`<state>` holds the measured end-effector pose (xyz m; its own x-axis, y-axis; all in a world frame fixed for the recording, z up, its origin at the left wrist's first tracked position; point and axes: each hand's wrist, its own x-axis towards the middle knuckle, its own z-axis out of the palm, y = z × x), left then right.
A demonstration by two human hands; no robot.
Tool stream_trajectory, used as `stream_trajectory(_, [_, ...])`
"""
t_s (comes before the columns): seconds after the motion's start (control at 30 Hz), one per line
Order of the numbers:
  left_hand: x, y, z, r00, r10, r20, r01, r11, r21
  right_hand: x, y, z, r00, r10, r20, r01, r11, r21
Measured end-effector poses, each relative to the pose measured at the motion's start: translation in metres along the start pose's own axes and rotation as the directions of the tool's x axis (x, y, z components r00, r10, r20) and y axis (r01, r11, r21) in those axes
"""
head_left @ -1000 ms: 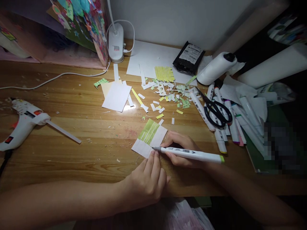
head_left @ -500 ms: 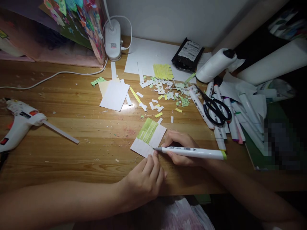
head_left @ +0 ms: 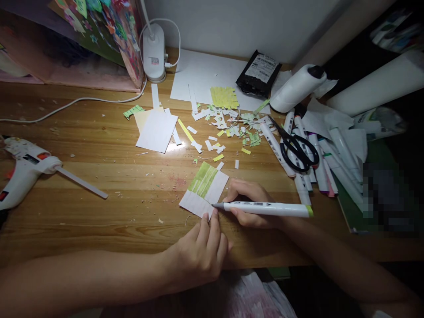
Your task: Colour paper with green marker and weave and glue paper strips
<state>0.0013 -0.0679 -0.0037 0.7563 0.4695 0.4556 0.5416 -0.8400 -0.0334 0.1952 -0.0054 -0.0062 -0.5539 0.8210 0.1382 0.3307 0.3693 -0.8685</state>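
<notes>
A small white card (head_left: 218,185), its upper left part coloured in green strokes, lies tilted on the wooden table (head_left: 82,234). My right hand (head_left: 250,203) grips a white marker (head_left: 281,209) with a light-green end at the right; its grey tip end touches the card near a thin line. At the card's lower corner rest the fingertips of my left hand (head_left: 202,249), pressing on its edge. The left fingers are extended and close together, the thumb mostly hidden under them.
Paper scraps (head_left: 232,123) lie behind the card. Black scissors (head_left: 296,150) rest on several markers (head_left: 319,172) at the right. A glue gun (head_left: 29,163) is at the left. Farther back are a white lamp base (head_left: 154,55), a black packet (head_left: 258,73) and a white roll (head_left: 298,88).
The view has shifted slightly. My left fingers have spread a little at the card's corner. The marker stays at almost the same spot on the card.
</notes>
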Motion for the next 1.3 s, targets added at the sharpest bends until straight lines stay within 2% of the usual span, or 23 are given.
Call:
stream_trajectory(0.13, [0.001, 0.0, 0.0, 1.0, 0.001, 0.0, -0.001, 1.0, 0.002, 0.001, -0.001, 0.0, 1.0, 0.005, -0.017, -0.005, 1.0, 0.004])
stream_trajectory(0.43, [0.002, -0.001, -0.001, 1.0, 0.009, -0.018, -0.009, 1.0, -0.019, -0.004, 0.005, -0.003, 0.998, -0.002, 0.06, -0.001, 0.999, 0.042])
stream_trajectory(0.53, [0.002, -0.002, 0.0, 1.0, 0.014, -0.024, -0.014, 1.0, -0.018, -0.007, 0.009, -0.004, 0.995, 0.101, 0.014, -0.102, 0.966, 0.236])
stream_trajectory(0.6, [0.002, -0.002, -0.002, 1.0, 0.013, -0.025, -0.013, 1.0, -0.022, -0.006, 0.009, -0.005, 0.973, 0.225, -0.053, -0.185, 0.893, 0.409])
stream_trajectory(0.7, [0.003, 0.002, -0.005, 0.999, -0.041, -0.01, 0.041, 0.998, -0.037, -0.001, 0.007, -0.008, 0.93, 0.324, -0.175, -0.191, 0.83, 0.523])
stream_trajectory(0.8, [0.002, 0.008, -0.007, 0.993, -0.115, 0.003, 0.115, 0.993, -0.02, 0.004, 0.004, -0.012, 0.9, 0.314, -0.302, -0.142, 0.867, 0.477])
stream_trajectory(0.9, [0.001, 0.011, -0.008, 0.985, -0.172, 0.017, 0.171, 0.984, 0.044, 0.004, -0.001, -0.012, 0.89, 0.309, -0.336, -0.167, 0.905, 0.392])
stream_trajectory(1.0, [0.001, 0.01, -0.006, 0.983, -0.183, 0.019, 0.18, 0.979, 0.094, 0.0, -0.005, -0.005, 0.908, 0.33, -0.257, -0.248, 0.92, 0.304])
stream_trajectory(1.07, [0.001, 0.009, -0.004, 0.988, -0.157, 0.006, 0.156, 0.983, 0.096, -0.003, -0.005, 0.002, 0.939, 0.295, -0.176, -0.254, 0.941, 0.224])
stream_trajectory(1.17, [0.001, 0.006, 0.0, 0.995, -0.096, -0.008, 0.096, 0.991, 0.089, -0.003, -0.003, 0.007, 0.987, 0.121, -0.11, -0.115, 0.992, 0.051])
stream_trajectory(1.23, [0.001, 0.004, 0.003, 0.998, -0.064, -0.013, 0.065, 0.994, 0.085, -0.001, -0.002, 0.007, 0.997, 0.011, -0.078, -0.015, 0.999, -0.049])
stream_trajectory(1.3, [0.001, 0.002, 0.005, 0.999, -0.049, -0.018, 0.05, 0.995, 0.081, 0.0, -0.002, 0.005, 0.998, -0.022, -0.053, 0.017, 0.995, -0.096])
